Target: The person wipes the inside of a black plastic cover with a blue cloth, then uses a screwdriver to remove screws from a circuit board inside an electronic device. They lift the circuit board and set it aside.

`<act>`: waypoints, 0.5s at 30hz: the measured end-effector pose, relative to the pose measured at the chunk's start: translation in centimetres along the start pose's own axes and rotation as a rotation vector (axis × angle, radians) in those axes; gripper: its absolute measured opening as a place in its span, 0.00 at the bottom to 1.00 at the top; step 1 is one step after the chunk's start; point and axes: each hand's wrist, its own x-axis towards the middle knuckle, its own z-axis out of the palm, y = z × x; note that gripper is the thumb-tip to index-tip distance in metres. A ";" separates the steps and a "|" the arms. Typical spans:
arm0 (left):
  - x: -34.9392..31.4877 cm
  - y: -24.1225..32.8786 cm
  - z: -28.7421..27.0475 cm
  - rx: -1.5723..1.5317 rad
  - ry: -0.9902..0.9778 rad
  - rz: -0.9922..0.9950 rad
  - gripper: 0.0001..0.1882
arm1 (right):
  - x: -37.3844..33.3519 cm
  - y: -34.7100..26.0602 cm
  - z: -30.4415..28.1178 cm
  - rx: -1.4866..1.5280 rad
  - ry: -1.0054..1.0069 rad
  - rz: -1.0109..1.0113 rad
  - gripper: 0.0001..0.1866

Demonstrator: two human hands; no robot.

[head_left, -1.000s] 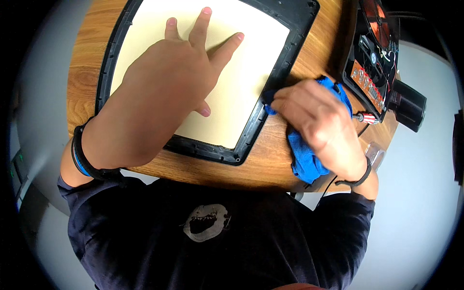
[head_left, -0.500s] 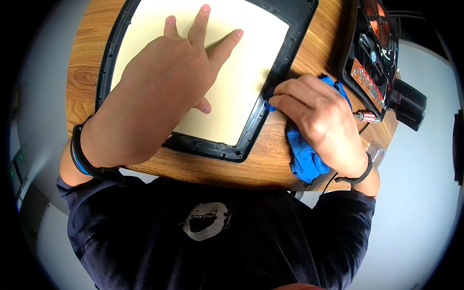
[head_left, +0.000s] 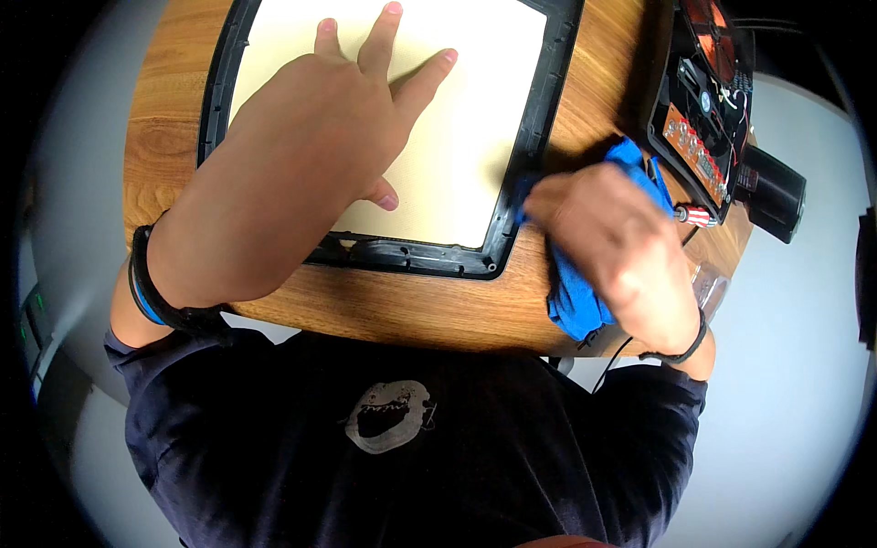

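Note:
My left hand [head_left: 320, 137] lies spread on a cream-coloured panel [head_left: 448, 173], fingers apart and palm down. Around the panel runs a black plastic frame [head_left: 411, 259] with small ribs and clips along its edge. At the frame's right side, near its lower right corner, my right hand [head_left: 617, 242] is closed on a blue cloth [head_left: 577, 306]. A bit of the cloth pokes out at the fingertips against the frame, and the remainder hangs under the palm onto the table. Motion blurs the right fingers.
On the right, an opened black housing [head_left: 660, 128] shows wires and an orange circuit board [head_left: 692, 146]. By it lie a screwdriver with a red-and-white handle [head_left: 697, 216], a black block-shaped part [head_left: 772, 194] and a clear plastic piece [head_left: 710, 285]. A thin cable [head_left: 614, 363] crosses the wooden table's [head_left: 402, 310] near edge.
The framed panel has shifted away from me and turned slightly. My right hand has moved a little right and nearer me with the cloth. My left hand stays spread on the panel.

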 end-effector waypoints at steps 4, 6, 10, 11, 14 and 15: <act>-0.1 1.0 -1.0 0.127 -0.069 -0.009 0.56 | -0.1 -0.1 0.8 0.025 -0.152 -0.095 0.15; -0.2 0.7 -0.7 0.110 0.011 0.019 0.57 | 0.0 0.4 0.8 -0.102 -0.109 -0.051 0.16; -0.7 0.4 0.0 0.142 0.117 0.031 0.57 | 0.0 0.5 0.6 -0.140 -0.132 -0.138 0.15; -0.8 0.1 0.2 0.106 0.117 0.038 0.56 | 0.0 0.3 0.5 -0.129 -0.171 -0.183 0.15; -0.8 0.5 1.1 0.143 0.062 -0.006 0.63 | 0.2 0.3 0.5 -0.105 -0.202 -0.189 0.15; -0.4 0.7 1.7 0.146 0.080 -0.041 0.65 | 0.3 0.4 0.5 -0.097 -0.200 -0.153 0.15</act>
